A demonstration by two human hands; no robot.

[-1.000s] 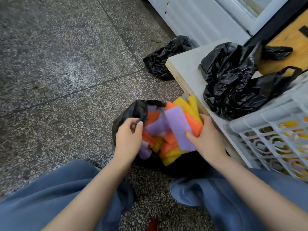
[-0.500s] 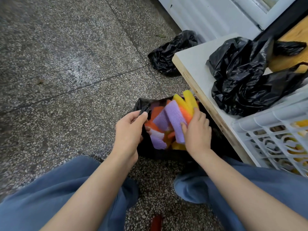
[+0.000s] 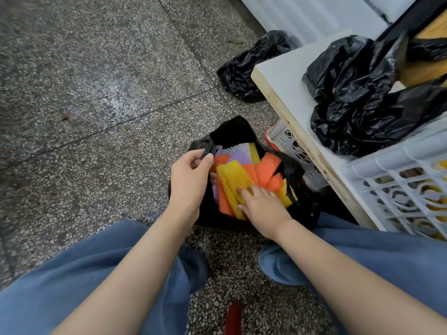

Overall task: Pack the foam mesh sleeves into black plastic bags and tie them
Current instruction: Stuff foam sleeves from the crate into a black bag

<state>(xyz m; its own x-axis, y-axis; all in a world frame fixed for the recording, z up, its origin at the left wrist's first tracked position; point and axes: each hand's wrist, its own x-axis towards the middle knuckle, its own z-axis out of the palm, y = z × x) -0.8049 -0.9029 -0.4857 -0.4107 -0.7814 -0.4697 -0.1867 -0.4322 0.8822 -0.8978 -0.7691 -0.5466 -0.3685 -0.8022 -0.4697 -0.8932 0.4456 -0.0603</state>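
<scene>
Head view, packing step: the left hand pinches the black bag rim, on the floor beside the counter edge. The right hand, fingers flat, presses the foam mesh sleeves down. The next move likely calls for gathering the mouth to tie.

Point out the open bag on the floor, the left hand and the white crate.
open bag [image 3: 232,134], head view, on its black far wall
left hand [image 3: 189,176], head view, back of the hand
white crate [image 3: 406,153], head view, its top rim
</scene>
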